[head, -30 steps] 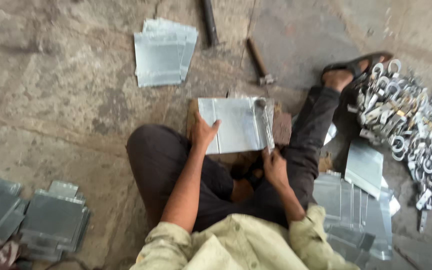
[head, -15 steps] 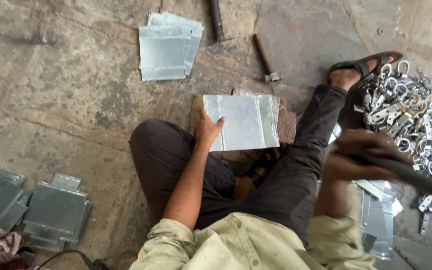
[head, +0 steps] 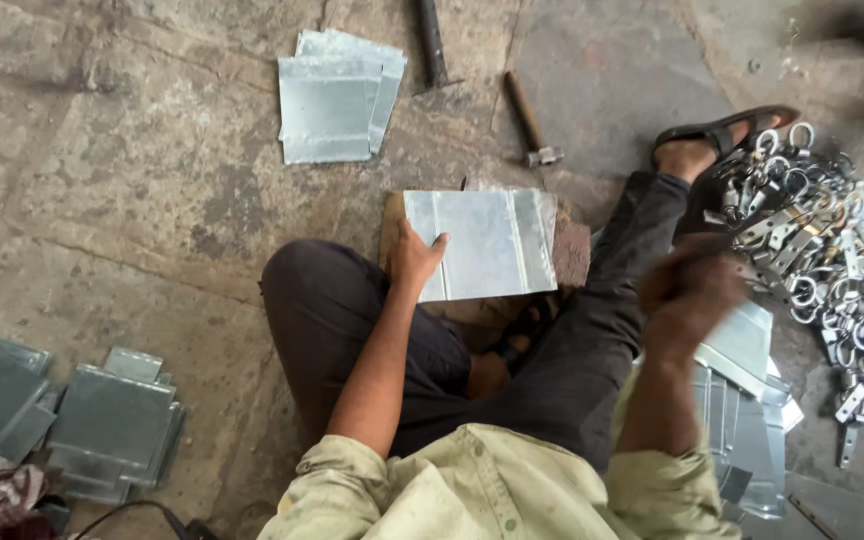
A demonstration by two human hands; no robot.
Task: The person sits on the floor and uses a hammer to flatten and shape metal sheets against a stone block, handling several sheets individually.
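This is a metalworking shop, the rough floor-level kind. The person sits cross-legged on a worn, stained stone floor [head: 122,200], with cut galvanised sheets [head: 337,100] stacked near its far edge and folded sheet-metal pieces [head: 102,425] piled at the near left corner. A hammer [head: 530,125] lies beside a dark steel bar [head: 430,40]. At the right edge sits a heap of shiny metal rings and clamps [head: 832,250]. There is no bench; one sheet [head: 482,243] rests on a wooden block [head: 572,252].
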